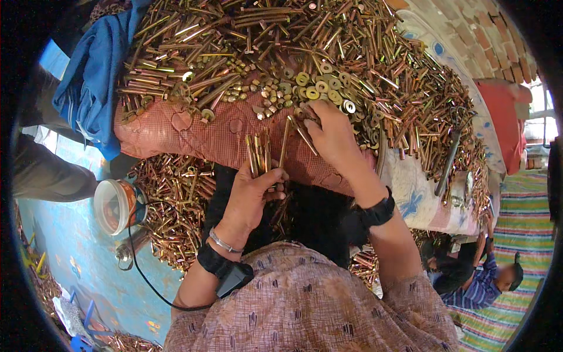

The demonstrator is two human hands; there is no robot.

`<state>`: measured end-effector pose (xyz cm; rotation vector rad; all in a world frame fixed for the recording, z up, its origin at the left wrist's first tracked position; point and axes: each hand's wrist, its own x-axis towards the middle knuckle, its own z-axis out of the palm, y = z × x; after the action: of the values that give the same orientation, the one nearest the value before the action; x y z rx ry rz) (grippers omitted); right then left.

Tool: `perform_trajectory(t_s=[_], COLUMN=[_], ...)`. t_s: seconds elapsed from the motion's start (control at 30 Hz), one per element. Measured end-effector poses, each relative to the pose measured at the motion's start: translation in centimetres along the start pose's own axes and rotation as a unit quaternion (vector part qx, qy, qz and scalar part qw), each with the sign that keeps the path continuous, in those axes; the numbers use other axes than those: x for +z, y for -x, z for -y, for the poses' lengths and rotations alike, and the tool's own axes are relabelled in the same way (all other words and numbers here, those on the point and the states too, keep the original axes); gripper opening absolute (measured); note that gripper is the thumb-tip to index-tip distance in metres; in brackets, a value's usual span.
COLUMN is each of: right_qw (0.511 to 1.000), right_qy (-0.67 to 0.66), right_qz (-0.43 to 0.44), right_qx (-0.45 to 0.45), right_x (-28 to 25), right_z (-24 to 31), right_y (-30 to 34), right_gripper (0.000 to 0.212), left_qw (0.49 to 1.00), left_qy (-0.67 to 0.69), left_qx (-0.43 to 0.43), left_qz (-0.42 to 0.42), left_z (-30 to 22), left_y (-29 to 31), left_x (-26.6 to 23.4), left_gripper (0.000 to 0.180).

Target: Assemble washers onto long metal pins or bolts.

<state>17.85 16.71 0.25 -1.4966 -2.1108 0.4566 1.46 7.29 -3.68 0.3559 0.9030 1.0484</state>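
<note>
Patterned shirt (pixel 305 299) sits closest to the camera, low in view, with both forearms reaching away from it. From my remote station I note the left hand (pixel 249 190) closed around a small bunch of bolts (pixel 258 154), their shafts upright above the fist; one more bolt (pixel 284 144) leans apart from the bunch, by the thumb. The right hand (pixel 333 132) is over the red cloth (pixel 155 126), fingers curled at the near edge of the washers (pixel 312 93). A slanting bolt (pixel 304 138) lies along these fingers; I cannot tell whether they grip it or what else they hold. Nuts (pixel 270 94) lie just left of the washers; the large bolt heap (pixel 252 35) spreads beyond.

Handling, my estimate: bolts stiff, hardly fragile, light singly but weighty bunched; smooth plated shafts may slip. I would pinch one at mid-shaft and keep the threaded end free. Washers: thin, flat, best lifted by the rim.
</note>
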Motion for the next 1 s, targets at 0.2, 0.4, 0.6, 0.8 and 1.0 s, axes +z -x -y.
perform_trajectory(t_s=[0.2,0.4,0.6,0.8,1.0], right_qw=[0.991,0.997,0.998,0.994,0.983], right_qy=[0.115,0.037,0.000,0.002,-0.142], right_qz=[0.049,-0.035,-0.054,-0.105,-0.061], right_qx=[-0.037,-0.057,-0.016,-0.021,0.098], right_x=[-0.2,0.7,0.3,0.4,0.5], right_z=[-0.2,-1.2,-0.9,-0.7,0.2], right_y=[-0.9,-0.7,-0.7,0.0,0.8], right_gripper=[0.027,0.024,0.019,0.017,0.011], left_qw=[1.000,1.000,1.000,1.000,0.999], left_qy=[0.002,0.002,0.004,0.000,0.000], left_qx=[0.001,-0.004,0.001,-0.003,0.008], left_qz=[0.018,0.017,0.024,0.012,0.042], left_z=[-0.3,-0.3,-0.2,-0.2,-0.3], left_y=[0.1,0.2,0.2,0.4,0.6], left_x=[0.1,0.1,-0.1,0.1,0.2], left_gripper=[0.018,0.018,0.017,0.017,0.017])
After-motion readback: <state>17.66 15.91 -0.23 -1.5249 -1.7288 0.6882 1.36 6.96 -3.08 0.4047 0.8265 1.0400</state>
